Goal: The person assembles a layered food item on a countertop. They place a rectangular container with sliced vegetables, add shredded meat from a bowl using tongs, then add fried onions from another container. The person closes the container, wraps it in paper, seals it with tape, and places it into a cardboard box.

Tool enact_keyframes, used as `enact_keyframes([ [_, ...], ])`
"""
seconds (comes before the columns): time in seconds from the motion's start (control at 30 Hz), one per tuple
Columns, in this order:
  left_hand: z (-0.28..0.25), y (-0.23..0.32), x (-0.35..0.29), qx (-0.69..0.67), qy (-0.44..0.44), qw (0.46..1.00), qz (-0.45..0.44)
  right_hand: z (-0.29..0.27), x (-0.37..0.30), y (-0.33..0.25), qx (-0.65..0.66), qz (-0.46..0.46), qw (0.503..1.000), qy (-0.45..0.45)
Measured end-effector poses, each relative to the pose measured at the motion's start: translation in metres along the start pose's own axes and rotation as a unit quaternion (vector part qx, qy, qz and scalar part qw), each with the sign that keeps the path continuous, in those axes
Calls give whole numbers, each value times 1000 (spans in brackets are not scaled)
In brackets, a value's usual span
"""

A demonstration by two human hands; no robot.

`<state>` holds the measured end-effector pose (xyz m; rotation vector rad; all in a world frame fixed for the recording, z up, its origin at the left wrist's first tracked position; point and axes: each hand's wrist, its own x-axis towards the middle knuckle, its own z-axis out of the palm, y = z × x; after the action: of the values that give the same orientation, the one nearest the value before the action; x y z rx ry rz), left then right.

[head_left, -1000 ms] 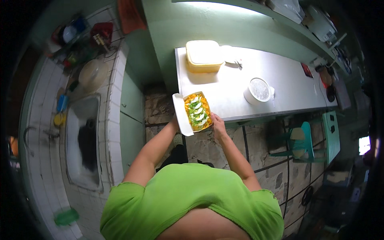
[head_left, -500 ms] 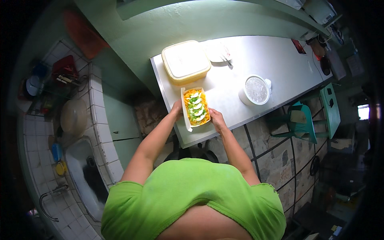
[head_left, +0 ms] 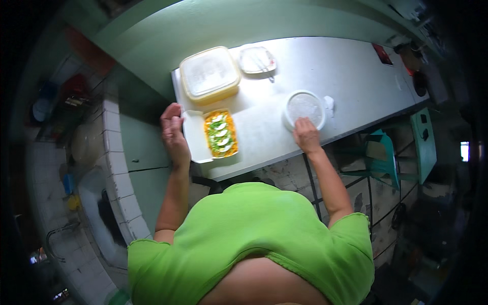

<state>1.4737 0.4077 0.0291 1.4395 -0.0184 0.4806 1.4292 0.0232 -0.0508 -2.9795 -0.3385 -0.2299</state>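
Note:
A white paper food box (head_left: 197, 133) rests near the table's left end, its lid flap folded out to the left. Inside it lie orange-yellow strands (head_left: 231, 133) topped with chopped green leaves and a row of white egg slices. Beside the outer edge of the flap I hold up my left hand (head_left: 174, 133), fingers apart and loosely bent, with nothing in them. Over the near rim of a round white tub (head_left: 288, 116) is my right hand (head_left: 306, 134). Its fingers are bent together at the tub's clear, crinkled contents (head_left: 304, 105); what they pinch is hidden.
Behind the food box stands a large yellow lidded container (head_left: 210, 73). A small dish (head_left: 254, 58) with a metal utensil across it sits to its right. Crumpled white material (head_left: 329, 105) touches the tub. A teal chair (head_left: 384, 157) stands beyond the table's front edge; a tiled sink (head_left: 99, 213) is at left.
Both hands have let go of the food box, whose flap now lies opened out to the left. My right hand has moved right to the tub; my left has risen beside the flap.

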Motion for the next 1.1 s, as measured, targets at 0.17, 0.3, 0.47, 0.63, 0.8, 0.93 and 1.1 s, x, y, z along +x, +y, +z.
enact_keyframes([
  [0.17,96,-59,-69,-28,-398,800,-449,12,3,-3,-25,-19,999,30],
  [0.3,138,-113,-110,-208,-356,689,-596,3,6,-22,-4,-24,1000,-17],
  [0.47,139,-123,-105,-332,-345,600,-642,-20,6,-52,77,-39,994,-63],
  [0.63,148,-111,-107,-80,-334,725,-597,-53,23,-35,206,-9,979,14],
  [0.8,149,-110,-102,-61,-276,771,-570,-47,68,81,386,157,870,262],
  [0.93,141,-89,-89,-43,-285,783,-551,23,105,174,715,376,532,253],
  [1.1,73,-52,-75,-23,-371,746,-552,115,142,198,464,556,634,272],
])
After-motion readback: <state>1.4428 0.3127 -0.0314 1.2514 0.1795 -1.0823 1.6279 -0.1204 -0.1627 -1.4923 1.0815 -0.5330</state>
